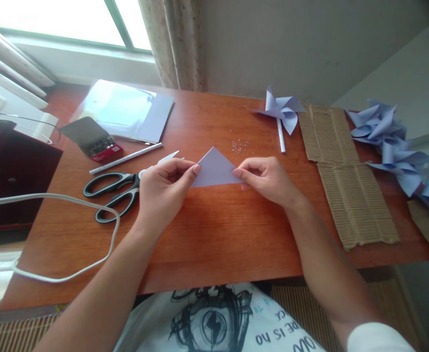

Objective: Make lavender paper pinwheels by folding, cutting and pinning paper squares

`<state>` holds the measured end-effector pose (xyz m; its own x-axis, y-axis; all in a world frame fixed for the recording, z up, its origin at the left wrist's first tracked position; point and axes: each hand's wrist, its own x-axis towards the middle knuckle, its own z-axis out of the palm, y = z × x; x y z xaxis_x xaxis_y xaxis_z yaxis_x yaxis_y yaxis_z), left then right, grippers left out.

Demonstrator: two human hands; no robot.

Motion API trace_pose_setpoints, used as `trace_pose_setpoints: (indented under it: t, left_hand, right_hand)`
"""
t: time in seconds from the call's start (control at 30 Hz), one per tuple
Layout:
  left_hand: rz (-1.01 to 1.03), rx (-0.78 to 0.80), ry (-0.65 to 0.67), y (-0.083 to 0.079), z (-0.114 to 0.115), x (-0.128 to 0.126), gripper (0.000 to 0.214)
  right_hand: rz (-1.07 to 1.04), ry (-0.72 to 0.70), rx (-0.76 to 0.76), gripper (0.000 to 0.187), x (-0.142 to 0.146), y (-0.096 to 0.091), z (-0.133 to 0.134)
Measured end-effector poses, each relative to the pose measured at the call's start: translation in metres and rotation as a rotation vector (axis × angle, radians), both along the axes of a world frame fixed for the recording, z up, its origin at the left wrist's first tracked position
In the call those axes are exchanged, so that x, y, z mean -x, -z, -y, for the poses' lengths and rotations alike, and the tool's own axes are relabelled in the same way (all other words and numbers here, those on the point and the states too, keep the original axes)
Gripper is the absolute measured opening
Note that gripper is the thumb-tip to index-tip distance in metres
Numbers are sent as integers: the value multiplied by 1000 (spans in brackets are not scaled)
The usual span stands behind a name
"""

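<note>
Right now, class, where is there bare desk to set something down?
Bare wood between the folded lilac paper triangle and the near table edge, and between the glossy paper stack and lilac paper pinwheel. Crowded around black-handled scissors, left, and brown corrugated cardboard, right.

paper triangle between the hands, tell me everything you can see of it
The paper triangle is pale lavender-blue, thin and matte, seemingly a folded sheet. Its apex points away from the person; its long edge runs left to right, low over the wooden table. The left hand pinches its left corner and the right hand its right corner. Whether it touches the table cannot be told.
</note>
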<state>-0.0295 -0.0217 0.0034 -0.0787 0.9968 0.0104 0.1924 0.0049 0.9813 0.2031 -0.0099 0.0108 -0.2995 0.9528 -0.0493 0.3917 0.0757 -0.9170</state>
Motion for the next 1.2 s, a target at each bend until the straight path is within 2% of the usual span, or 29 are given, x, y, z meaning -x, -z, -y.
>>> trace_pose_setpoints:
  t: [0.1, 0.3, 0.57, 0.8, 0.9, 1.0, 1.1, 1.2]
  left_hand:
    - [-1, 13, -4, 1, 0, 1, 23]
    - [30, 8, -32, 0, 0, 1, 22]
    - [79, 34, -39, 0, 0, 1, 23]
    - [141, 71, -80, -1, -2, 4, 18]
    - [132, 121, -18, -1, -1, 1, 19]
    - [116, 164, 92, -3, 1, -5, 21]
    - [125, 206, 201, -3, 5, -12, 23]
    - [118, 225, 277, -1, 8, -17, 27]
  right_hand:
    - [6, -2, -29, 33, -1, -1, 0]
    - [-60, -4, 32, 31, -3, 0, -1]
    - [-89, 8, 27, 30, -4, -3, 0]
    - [-155, 214, -77, 43, -6, 2, -4]
    - [-187, 261, -102, 47, -6, 4, -6]
    - [-230, 173, -42, 46, -3, 3, -5]
    - [-205, 64, 66, 36, 3, 3, -2]
    - [-173, 60, 113, 35, 9, 3, 1]
